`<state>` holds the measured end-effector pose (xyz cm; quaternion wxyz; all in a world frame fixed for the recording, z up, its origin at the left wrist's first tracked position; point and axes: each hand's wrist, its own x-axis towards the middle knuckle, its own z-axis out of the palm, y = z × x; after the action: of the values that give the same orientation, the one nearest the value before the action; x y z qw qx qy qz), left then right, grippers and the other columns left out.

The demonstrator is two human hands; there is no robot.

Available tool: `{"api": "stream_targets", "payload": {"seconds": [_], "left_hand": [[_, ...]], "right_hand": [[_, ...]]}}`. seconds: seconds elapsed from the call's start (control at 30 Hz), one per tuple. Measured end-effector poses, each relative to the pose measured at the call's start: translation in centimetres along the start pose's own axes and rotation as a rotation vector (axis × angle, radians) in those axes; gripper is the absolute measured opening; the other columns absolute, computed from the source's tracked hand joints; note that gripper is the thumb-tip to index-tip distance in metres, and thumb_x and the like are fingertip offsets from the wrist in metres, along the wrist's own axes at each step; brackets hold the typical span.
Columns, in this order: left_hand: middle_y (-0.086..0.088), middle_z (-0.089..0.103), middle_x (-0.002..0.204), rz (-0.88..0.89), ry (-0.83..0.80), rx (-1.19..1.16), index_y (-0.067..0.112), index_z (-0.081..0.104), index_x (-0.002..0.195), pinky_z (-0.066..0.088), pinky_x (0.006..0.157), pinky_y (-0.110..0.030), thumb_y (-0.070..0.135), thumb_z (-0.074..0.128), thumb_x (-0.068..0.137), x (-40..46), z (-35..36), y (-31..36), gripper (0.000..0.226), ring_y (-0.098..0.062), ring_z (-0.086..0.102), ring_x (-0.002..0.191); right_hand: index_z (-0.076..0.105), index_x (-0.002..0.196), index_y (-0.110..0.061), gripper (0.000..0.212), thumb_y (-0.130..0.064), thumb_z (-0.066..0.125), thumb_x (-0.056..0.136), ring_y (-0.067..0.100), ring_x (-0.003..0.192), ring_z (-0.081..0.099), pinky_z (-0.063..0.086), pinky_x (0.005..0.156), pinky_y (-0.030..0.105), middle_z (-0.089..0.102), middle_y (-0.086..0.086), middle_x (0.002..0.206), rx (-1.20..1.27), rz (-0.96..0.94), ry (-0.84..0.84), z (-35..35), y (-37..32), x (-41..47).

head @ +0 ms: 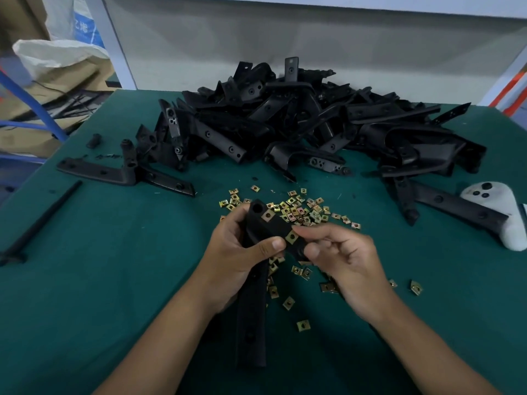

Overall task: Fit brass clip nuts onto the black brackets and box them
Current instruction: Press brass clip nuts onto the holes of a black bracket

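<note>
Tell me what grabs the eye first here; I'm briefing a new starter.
First, the big heap of black plastic brackets at the back of the green table. Then the scatter of small square brass clip nuts at mid-table, just beyond the hands. The left hand holds a long black bracket while the right hand pinches a brass nut onto it.

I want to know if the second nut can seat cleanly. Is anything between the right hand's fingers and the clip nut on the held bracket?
Nothing visible. The right hand already pinches the clip nut at the edge of the bracket, which the left hand grips. Another fitted nut sits further up, clear of it.
</note>
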<state>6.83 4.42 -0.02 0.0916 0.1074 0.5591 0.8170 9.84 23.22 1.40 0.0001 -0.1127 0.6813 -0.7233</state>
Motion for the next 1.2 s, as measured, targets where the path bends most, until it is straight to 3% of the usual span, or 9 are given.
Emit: {"api": "stream_targets", "payload": {"seconds": [0.13, 0.37, 0.53, 0.67, 0.83, 1.0, 1.07, 1.13, 1.2], "left_hand": [[-0.001, 0.072, 0.088, 0.039, 0.086, 0.07, 0.001, 0.059, 0.103, 0.057, 0.073, -0.024, 0.023, 0.082, 0.068, -0.1, 0.2, 0.2, 0.048, -0.014, 0.069, 0.083], [0.001, 0.076, 0.094, 0.068, 0.194, 0.126, 0.004, 0.057, 0.11, 0.057, 0.076, -0.021, 0.007, 0.082, 0.074, -0.7, 1.2, -0.4, 0.044, -0.011, 0.072, 0.088], [0.008, 0.072, 0.094, 0.11, 0.211, 0.157, 0.013, 0.057, 0.111, 0.056, 0.074, -0.018, 0.008, 0.077, 0.082, -0.9, 1.6, -0.5, 0.036, -0.006, 0.069, 0.087], [0.008, 0.071, 0.101, 0.176, 0.204, 0.339, 0.027, 0.065, 0.105, 0.053, 0.076, -0.014, 0.025, 0.069, 0.086, -1.0, 1.4, -0.4, 0.02, -0.006, 0.068, 0.091], [0.018, 0.072, 0.094, 0.217, 0.21, 0.405, 0.036, 0.068, 0.1, 0.049, 0.07, -0.008, 0.03, 0.069, 0.084, -1.0, 1.6, 0.0, 0.017, 0.005, 0.066, 0.082], [0.025, 0.071, 0.085, 0.222, 0.136, 0.438, 0.044, 0.07, 0.094, 0.05, 0.061, -0.008, 0.015, 0.074, 0.087, -2.4, 3.1, 1.3, 0.031, 0.01, 0.063, 0.072], [0.027, 0.071, 0.093, 0.237, 0.044, 0.47, 0.052, 0.068, 0.096, 0.055, 0.065, -0.016, 0.034, 0.082, 0.081, -3.0, 4.9, 2.0, 0.027, 0.01, 0.065, 0.082], [0.026, 0.069, 0.106, 0.255, -0.095, 0.522, 0.053, 0.066, 0.101, 0.053, 0.081, -0.026, 0.052, 0.073, 0.078, -3.8, 7.9, 2.3, 0.024, 0.006, 0.065, 0.1], [0.027, 0.065, 0.111, 0.291, -0.232, 0.606, 0.051, 0.062, 0.105, 0.048, 0.086, -0.025, 0.057, 0.063, 0.08, -4.9, 12.2, 1.6, 0.026, 0.006, 0.062, 0.105]], "right_hand": [[0.079, 0.107, -0.03, 0.037, -0.023, 0.086, 0.071, 0.01, 0.094, 0.071, 0.056, 0.081, 0.021, 0.076, -0.003, 0.1, 0.097, 0.014, -0.025, 0.6, 0.5, -0.1], [0.073, 0.111, -0.04, 0.037, -0.053, 0.083, 0.077, 0.02, 0.102, 0.072, 0.058, 0.089, 0.034, 0.073, -0.004, 0.109, -0.008, 0.015, 0.034, 0.6, 1.5, 0.1], [0.071, 0.114, -0.043, 0.034, -0.057, 0.075, 0.084, 0.01, 0.098, 0.072, 0.056, 0.079, 0.021, 0.074, -0.013, 0.107, -0.121, -0.016, 0.087, 0.2, 1.3, 0.3], [0.073, 0.107, -0.043, 0.025, -0.052, 0.075, 0.084, -0.002, 0.064, 0.057, 0.045, 0.062, 0.01, 0.063, -0.02, 0.071, -0.244, -0.111, 0.237, -1.2, 1.0, 0.6], [0.072, 0.1, -0.041, 0.019, -0.043, 0.076, 0.082, -0.001, 0.061, 0.053, 0.036, 0.061, 0.006, 0.058, -0.02, 0.067, -0.497, -0.243, 0.267, -1.8, -0.2, 0.5], [0.069, 0.106, -0.028, 0.022, -0.034, 0.076, 0.085, 0.003, 0.077, 0.06, 0.044, 0.076, 0.013, 0.062, -0.024, 0.088, -0.685, -0.437, 0.285, -2.5, -4.2, -1.8], [0.068, 0.108, -0.029, 0.023, -0.034, 0.075, 0.087, 0.002, 0.081, 0.061, 0.044, 0.078, 0.014, 0.064, -0.021, 0.093, -0.709, -0.456, 0.349, -3.3, -5.7, -4.9], [0.067, 0.109, -0.03, 0.022, -0.033, 0.074, 0.088, 0.002, 0.083, 0.063, 0.044, 0.079, 0.013, 0.065, -0.021, 0.096, -0.744, -0.42, 0.44, -4.8, -7.5, -9.0], [0.067, 0.11, -0.033, 0.021, -0.035, 0.072, 0.089, 0.004, 0.084, 0.062, 0.044, 0.079, 0.014, 0.066, -0.022, 0.097, -0.82, -0.355, 0.571, -7.0, -8.9, -14.1]]}}
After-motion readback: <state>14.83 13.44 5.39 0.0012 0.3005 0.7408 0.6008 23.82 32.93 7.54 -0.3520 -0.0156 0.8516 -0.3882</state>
